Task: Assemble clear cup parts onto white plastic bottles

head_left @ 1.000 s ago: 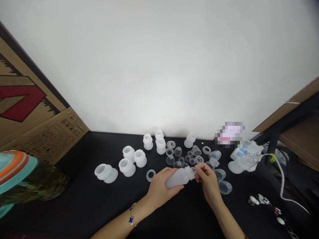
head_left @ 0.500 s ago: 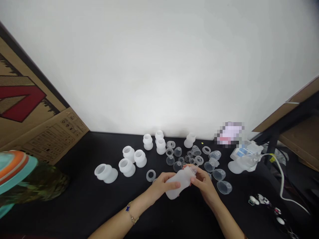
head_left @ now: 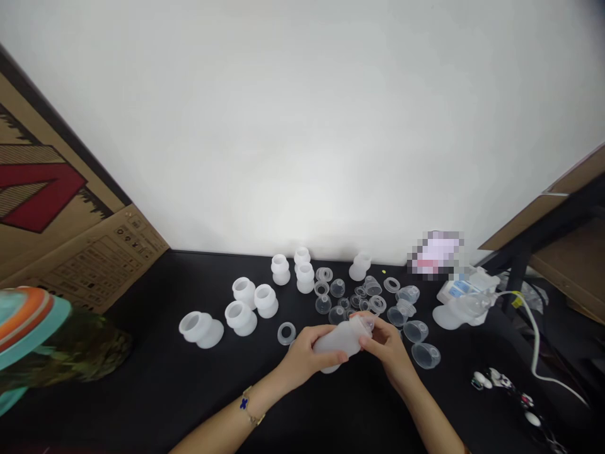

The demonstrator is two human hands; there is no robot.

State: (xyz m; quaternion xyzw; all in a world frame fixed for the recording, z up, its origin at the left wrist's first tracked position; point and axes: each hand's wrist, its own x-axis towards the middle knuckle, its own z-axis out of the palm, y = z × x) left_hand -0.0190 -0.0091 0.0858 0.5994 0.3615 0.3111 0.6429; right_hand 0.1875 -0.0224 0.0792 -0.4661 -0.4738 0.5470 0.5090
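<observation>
A whitish translucent baby bottle (head_left: 341, 339) lies tilted between my two hands, its top end toward the right. My left hand (head_left: 309, 354) wraps round its body, thumb along the near side. At the top end, the fingers and thumb of my right hand (head_left: 382, 343) grip the neck, where a clear nipple (head_left: 367, 323) shows. Just behind the hands lie several clear caps and rings, among them a clear cap (head_left: 337, 314) and a clear ring (head_left: 377, 304). A single ring (head_left: 286, 333) lies left of my left hand.
Several open white bottles (head_left: 241, 317) stand to the left and behind. An assembled bottle (head_left: 451, 315) lies at right by a white packet (head_left: 467, 284) and a white cable (head_left: 535, 353). A large jar (head_left: 70, 343) and a cardboard box (head_left: 108, 252) are far left. Beads (head_left: 501, 381) lie front right.
My left hand has shifted its grip round the bottle, the thumb moving slightly lower and right. The bottle has tipped a little flatter. My right hand stays at its neck.
</observation>
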